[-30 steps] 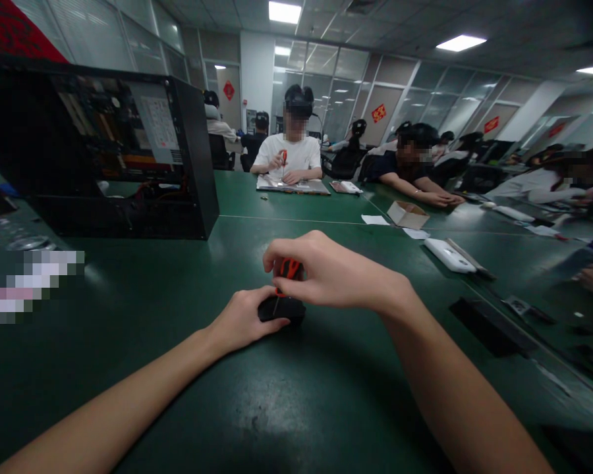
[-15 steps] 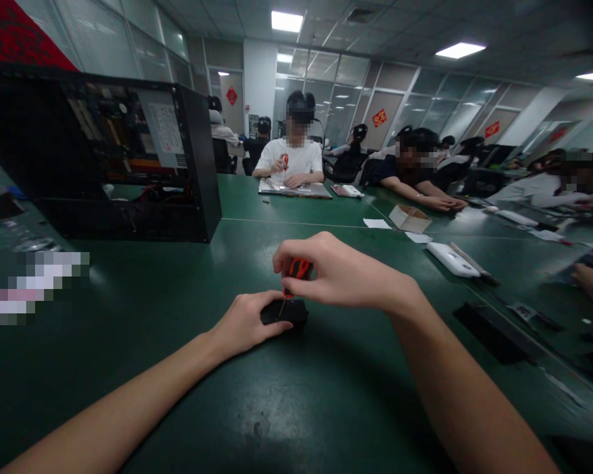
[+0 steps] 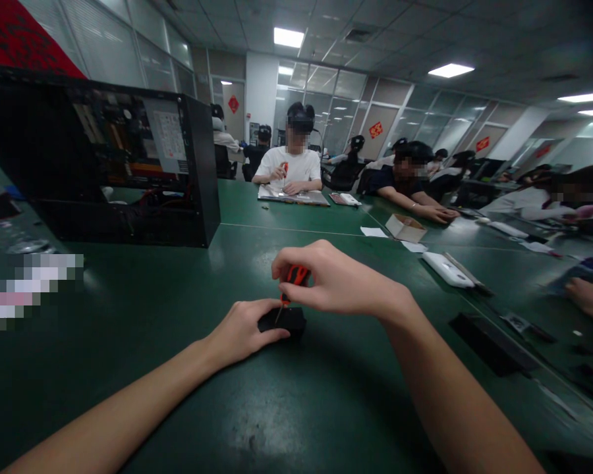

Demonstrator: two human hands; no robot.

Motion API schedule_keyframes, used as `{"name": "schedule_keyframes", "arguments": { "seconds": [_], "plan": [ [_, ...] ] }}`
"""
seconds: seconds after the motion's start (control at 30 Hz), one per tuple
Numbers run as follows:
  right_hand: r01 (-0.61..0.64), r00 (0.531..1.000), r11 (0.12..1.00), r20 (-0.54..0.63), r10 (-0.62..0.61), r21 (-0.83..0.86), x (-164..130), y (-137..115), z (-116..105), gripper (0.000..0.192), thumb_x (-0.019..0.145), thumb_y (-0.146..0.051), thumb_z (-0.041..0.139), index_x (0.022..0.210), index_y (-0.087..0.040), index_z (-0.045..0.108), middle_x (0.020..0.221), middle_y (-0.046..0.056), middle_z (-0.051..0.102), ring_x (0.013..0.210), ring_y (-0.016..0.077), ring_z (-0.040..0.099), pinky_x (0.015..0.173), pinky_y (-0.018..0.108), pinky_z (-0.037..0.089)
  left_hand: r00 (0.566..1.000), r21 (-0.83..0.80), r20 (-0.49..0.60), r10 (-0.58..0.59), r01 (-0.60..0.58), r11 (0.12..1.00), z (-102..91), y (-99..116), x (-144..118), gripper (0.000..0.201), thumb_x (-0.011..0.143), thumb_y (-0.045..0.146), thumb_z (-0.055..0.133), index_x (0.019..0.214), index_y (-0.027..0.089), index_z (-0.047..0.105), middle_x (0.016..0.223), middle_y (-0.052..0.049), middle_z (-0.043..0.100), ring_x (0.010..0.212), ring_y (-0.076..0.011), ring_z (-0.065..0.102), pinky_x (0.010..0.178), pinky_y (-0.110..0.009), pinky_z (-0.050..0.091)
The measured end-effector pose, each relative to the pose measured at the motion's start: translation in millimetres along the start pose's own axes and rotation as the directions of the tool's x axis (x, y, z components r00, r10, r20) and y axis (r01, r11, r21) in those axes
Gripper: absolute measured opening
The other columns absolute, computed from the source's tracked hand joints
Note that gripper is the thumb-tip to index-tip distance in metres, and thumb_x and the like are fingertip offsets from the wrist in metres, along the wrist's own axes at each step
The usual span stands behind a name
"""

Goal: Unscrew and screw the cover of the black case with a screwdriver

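Observation:
A small black box-shaped part (image 3: 294, 320) rests on the green table, its exact kind unclear. Around its left end my left hand (image 3: 244, 329) is closed, thumb along the near side and fingers at the far side. My right hand (image 3: 321, 276) grips a red and black screwdriver (image 3: 296, 275) from above. The screwdriver's thin shaft slants down to the top of the black part, close to the left fingers. Whether its tip sits in a screw is too small to make out.
An opened black computer case (image 3: 197, 171) stands at the back left. Across the green table (image 3: 257, 270) a person in white (image 3: 296, 164) holds another screwdriver. To the right lie a small cardboard box (image 3: 406, 228), a white device (image 3: 447, 270) and a dark flat part (image 3: 491, 343).
The whole view has shifted slightly, with the scene sitting a little lower. Both hands keep their hold, and the screwdriver handle has turned slightly in the right fingers.

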State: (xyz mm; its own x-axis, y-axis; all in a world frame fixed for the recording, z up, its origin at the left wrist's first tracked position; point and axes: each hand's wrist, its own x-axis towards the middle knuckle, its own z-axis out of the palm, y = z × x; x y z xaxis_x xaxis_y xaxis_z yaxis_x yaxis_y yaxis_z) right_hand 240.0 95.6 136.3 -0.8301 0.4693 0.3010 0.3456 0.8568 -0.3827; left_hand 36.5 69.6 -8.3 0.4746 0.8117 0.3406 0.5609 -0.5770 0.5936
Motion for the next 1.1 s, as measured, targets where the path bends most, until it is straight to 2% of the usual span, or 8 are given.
{"name": "schedule_keyframes", "arguments": {
  "seconds": [0.4,0.6,0.7,0.8,0.87,0.93,1.0,1.1],
  "plan": [
    [-0.008,1.000,1.000,0.012,0.008,-0.012,-1.5,-3.1,0.2,0.012,0.085,-0.010,0.065,0.095,-0.016,0.064,0.086,0.000,0.068,0.076,0.0109,0.060,0.070,0.021,0.042,1.000,-0.016,0.002,0.001,-0.001,1.000,1.0,0.6,0.4,0.037,0.088,0.037,0.074,0.120,0.020,0.067,0.109,-0.006,0.076,0.096,-0.0255,0.072,0.086,-0.034,0.054],
    [0.016,1.000,0.998,0.024,-0.015,-0.064,4.4,-13.6,8.0,0.016,0.097,-0.027,0.060,0.091,-0.014,0.068,0.079,0.002,0.068,0.071,0.0113,0.059,0.066,0.023,0.039,0.999,0.008,-0.006,-0.040,0.040,0.999,3.1,-1.0,0.6,0.039,0.084,0.042,0.077,0.114,0.018,0.069,0.106,-0.007,0.076,0.094,-0.0277,0.073,0.083,-0.036,0.055],
    [0.028,0.999,0.992,0.029,-0.024,-0.120,2.1,-22.3,7.6,0.015,0.096,-0.016,0.055,0.102,-0.014,0.069,0.093,0.005,0.070,0.082,0.0139,0.061,0.073,0.025,0.041,0.998,-0.009,0.012,-0.061,0.061,0.998,2.5,1.1,1.4,0.033,0.086,0.044,0.073,0.108,0.019,0.071,0.102,-0.005,0.076,0.090,-0.0259,0.072,0.080,-0.034,0.056],
    [0.026,0.997,0.989,0.072,-0.015,-0.149,-3.7,-29.2,2.8,0.030,0.089,-0.006,0.057,0.116,-0.016,0.065,0.115,0.009,0.065,0.096,0.0170,0.061,0.080,0.027,0.043,0.998,-0.025,0.002,-0.062,0.063,0.998,2.3,2.7,1.6,0.028,0.088,0.042,0.072,0.105,0.020,0.071,0.096,-0.003,0.076,0.086,-0.0239,0.072,0.075,-0.032,0.055],
    [0.013,0.996,0.983,0.094,0.005,-0.185,-7.2,-30.9,0.8,0.024,0.089,-0.010,0.060,0.111,-0.017,0.066,0.112,0.009,0.065,0.094,0.0172,0.060,0.078,0.027,0.042,0.999,-0.022,-0.012,-0.046,0.045,0.999,2.5,2.7,1.3,0.027,0.088,0.039,0.072,0.106,0.020,0.070,0.096,-0.002,0.075,0.087,-0.0236,0.071,0.076,-0.032,0.055],
    [-0.028,0.998,0.963,0.052,0.044,-0.267,-10.3,-29.1,4.0,0.010,0.093,-0.021,0.061,0.099,-0.016,0.068,0.098,0.007,0.066,0.084,0.0164,0.059,0.071,0.027,0.040,0.999,-0.010,-0.009,-0.037,0.037,0.999,2.6,2.7,1.0,0.027,0.089,0.040,0.070,0.108,0.020,0.070,0.097,-0.003,0.075,0.086,-0.0235,0.071,0.077,-0.033,0.055],
    [-0.091,0.995,0.916,-0.071,0.069,-0.391,-15.2,-23.3,14.2,0.021,0.098,-0.033,0.057,0.090,-0.016,0.067,0.086,0.006,0.064,0.073,0.0152,0.057,0.063,0.027,0.036,1.000,0.016,-0.014,-0.017,0.018,1.000,2.5,3.7,1.1,0.029,0.090,0.040,0.069,0.111,0.020,0.069,0.101,-0.005,0.074,0.089,-0.0243,0.071,0.081,-0.035,0.056],
    [-0.107,0.950,0.876,-0.308,-0.049,-0.470,-30.9,-6.3,38.3,0.024,0.101,-0.030,0.048,0.094,-0.017,0.066,0.080,0.005,0.064,0.065,0.0136,0.056,0.057,0.027,0.035,0.997,0.069,-0.057,0.053,-0.049,0.996,2.5,6.4,1.8,0.030,0.089,0.035,0.070,0.114,0.020,0.067,0.120,-0.009,0.070,0.111,-0.0278,0.065,0.099,-0.041,0.051]
  ]
}}
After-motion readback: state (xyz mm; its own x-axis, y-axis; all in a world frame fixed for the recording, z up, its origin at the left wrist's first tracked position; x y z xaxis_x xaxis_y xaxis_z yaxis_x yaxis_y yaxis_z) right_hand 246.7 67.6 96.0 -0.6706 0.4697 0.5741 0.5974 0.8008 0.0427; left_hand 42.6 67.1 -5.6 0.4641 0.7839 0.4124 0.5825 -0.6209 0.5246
